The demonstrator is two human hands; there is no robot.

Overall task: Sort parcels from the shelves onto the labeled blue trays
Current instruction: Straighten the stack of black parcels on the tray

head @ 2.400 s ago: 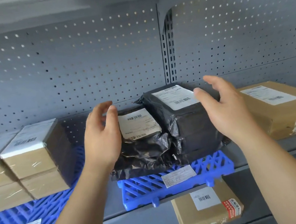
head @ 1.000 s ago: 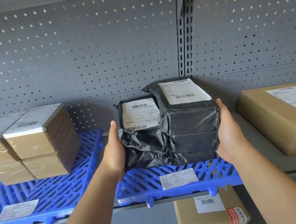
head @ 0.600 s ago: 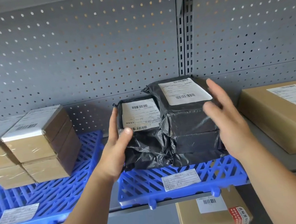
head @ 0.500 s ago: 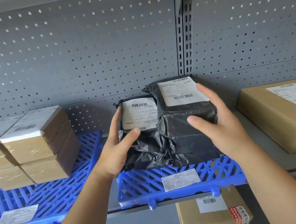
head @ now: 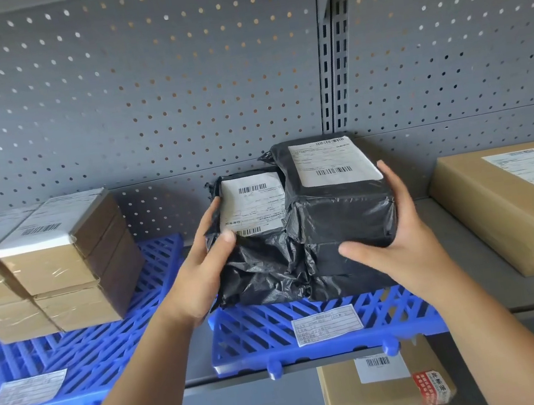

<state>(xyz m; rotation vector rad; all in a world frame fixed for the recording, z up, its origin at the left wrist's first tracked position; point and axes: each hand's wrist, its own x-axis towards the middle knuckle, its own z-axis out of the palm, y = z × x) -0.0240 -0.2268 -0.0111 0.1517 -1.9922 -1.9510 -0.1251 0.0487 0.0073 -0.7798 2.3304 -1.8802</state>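
Observation:
Two stacks of black-wrapped parcels stand side by side on the middle labeled blue tray point(head: 264, 332). The taller right stack point(head: 340, 212) has a white label on top. My right hand point(head: 393, 246) grips its top parcel, fingers along the right side and thumb across the front. The lower left stack point(head: 257, 238) also carries a white label. My left hand point(head: 206, 267) holds its top parcel, thumb on the label's lower edge and fingers along the left side.
Several tan boxes point(head: 60, 264) sit stacked on the left blue tray point(head: 85, 361). A large cardboard parcel point(head: 515, 206) lies on the bare grey shelf at right. A small cardboard box point(head: 386, 382) rests on the shelf below. Grey pegboard closes the back.
Both hands came off the stacks' sides and settled higher on the top parcels. My right thumb now wraps the front of the right stack, and my left thumb lies on the left label.

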